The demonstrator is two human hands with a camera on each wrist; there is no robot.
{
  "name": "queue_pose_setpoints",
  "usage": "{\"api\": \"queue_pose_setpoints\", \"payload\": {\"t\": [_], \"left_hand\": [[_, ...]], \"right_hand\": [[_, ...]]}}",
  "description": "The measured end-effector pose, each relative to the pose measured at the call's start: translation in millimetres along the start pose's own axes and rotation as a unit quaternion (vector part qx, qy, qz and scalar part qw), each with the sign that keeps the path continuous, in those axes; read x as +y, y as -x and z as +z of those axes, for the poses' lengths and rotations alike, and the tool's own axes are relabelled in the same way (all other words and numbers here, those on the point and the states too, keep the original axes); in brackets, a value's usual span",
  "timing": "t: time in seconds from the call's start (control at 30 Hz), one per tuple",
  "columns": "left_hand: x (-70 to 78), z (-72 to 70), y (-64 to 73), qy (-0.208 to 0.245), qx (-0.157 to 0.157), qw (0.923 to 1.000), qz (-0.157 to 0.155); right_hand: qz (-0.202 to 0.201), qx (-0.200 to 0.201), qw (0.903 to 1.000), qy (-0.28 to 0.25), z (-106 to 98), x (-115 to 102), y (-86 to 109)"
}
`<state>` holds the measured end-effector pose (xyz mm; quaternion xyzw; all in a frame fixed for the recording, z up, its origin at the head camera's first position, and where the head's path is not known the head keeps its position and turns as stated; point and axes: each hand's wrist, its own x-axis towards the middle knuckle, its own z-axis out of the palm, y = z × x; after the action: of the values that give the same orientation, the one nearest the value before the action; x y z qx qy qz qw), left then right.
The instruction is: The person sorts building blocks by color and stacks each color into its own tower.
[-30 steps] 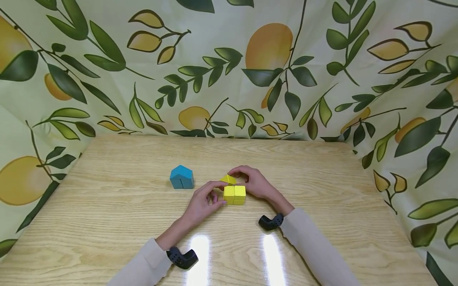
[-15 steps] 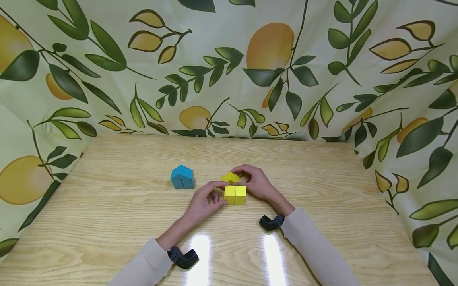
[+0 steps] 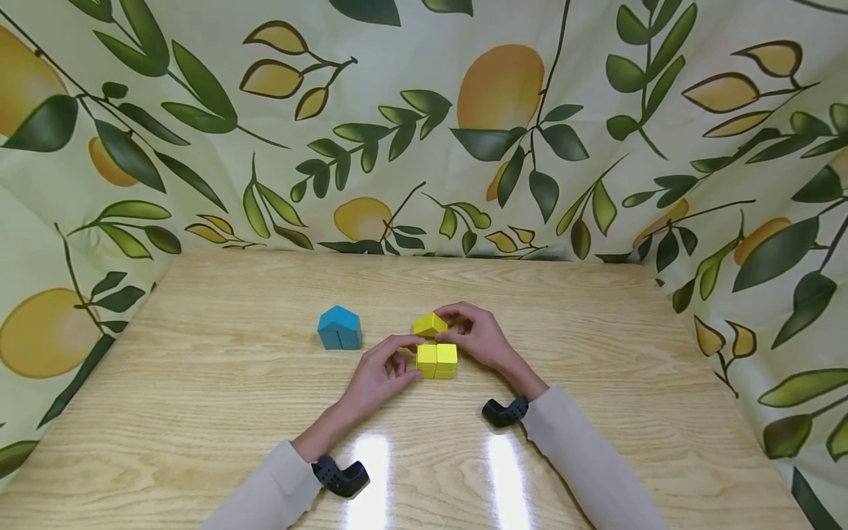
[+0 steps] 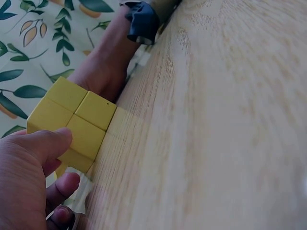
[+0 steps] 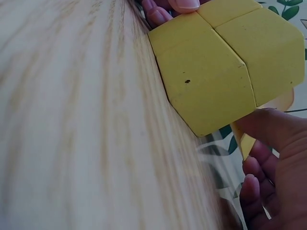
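Note:
Several yellow blocks (image 3: 436, 362) stand together on the table as a squat two-by-two stack. My left hand (image 3: 379, 370) holds this stack from its left side, thumb on the near left edge and index finger behind; in the left wrist view the thumb lies flat on a yellow face. Just behind the stack, my right hand (image 3: 475, 335) pinches a yellow triangular block (image 3: 430, 324) between thumb and index finger. In the right wrist view, the stack (image 5: 206, 81) covers most of that triangular block, and only a thin yellow piece (image 5: 247, 143) shows beside the fingers.
To the left stands a blue house shape (image 3: 339, 328) made of blocks with a pointed roof. The wooden table (image 3: 232, 397) ends at a leaf-and-fruit patterned cloth (image 3: 397, 154) at the back and sides. Each wrist wears a black camera (image 3: 341, 477).
My right hand has turned the yellow triangular block and shifted it slightly back and to the right, so its sloping side now shows. The left hand and the yellow stack stay in place.

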<state>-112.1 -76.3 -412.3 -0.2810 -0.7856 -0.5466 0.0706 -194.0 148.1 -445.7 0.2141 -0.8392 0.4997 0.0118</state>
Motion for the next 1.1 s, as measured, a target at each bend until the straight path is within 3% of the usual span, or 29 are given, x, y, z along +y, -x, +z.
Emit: {"api": "queue_pose_setpoints", "payload": {"t": [0.4, 0.57, 0.77, 0.97, 1.1], "left_hand": [[0.7, 2.0, 0.5, 0.006, 0.003, 1.0000, 0.005], [-14.2, 5.4, 1.2, 0.000, 0.001, 1.0000, -0.001], [-37.3, 10.2, 3.4, -0.002, 0.007, 0.9999, -0.008], [-41.3, 9.8, 4.1, 0.004, 0.012, 0.9999, -0.004], [-41.1, 9.5, 4.6, -0.003, 0.011, 0.9999, -0.007]], "right_hand": [[-0.007, 0.033, 0.9992, -0.020, -15, -15, 3.2], [-0.019, 0.036, 0.9987, -0.032, -24, -26, 5.2], [-0.036, 0.017, 0.9986, -0.034, -29, -47, 11.7], [-0.069, -0.014, 0.9975, -0.011, -33, -80, 27.0], [-0.072, -0.025, 0.9971, -0.001, -33, -88, 35.1]]}}
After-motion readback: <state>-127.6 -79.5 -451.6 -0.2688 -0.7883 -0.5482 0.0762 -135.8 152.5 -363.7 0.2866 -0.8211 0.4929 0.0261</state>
